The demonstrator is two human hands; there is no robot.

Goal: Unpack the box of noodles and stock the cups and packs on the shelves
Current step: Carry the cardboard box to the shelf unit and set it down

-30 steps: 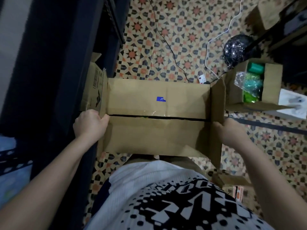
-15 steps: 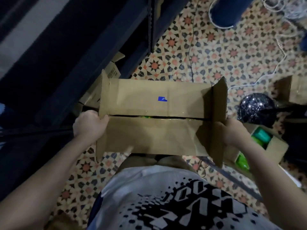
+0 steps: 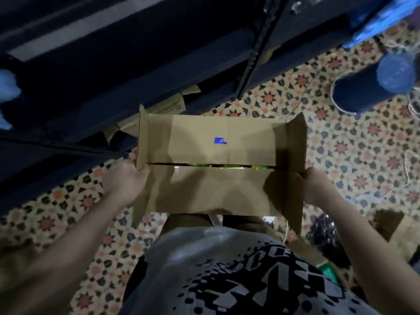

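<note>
1. Overhead, a brown cardboard box with a small blue sticker was held in front of the person's torso, above the patterned tile floor.
2. Its two long flaps lay nearly closed, and a narrow slit between them showed green and yellow packaging, probably noodle packs.
3. Both short end flaps stood upright.
4. At the left end, the left hand had its grip curled around the box's edge.
5. Opposite, the right hand clasped the right end likewise.
6. Dark metal shelving stood just beyond the box.
</note>
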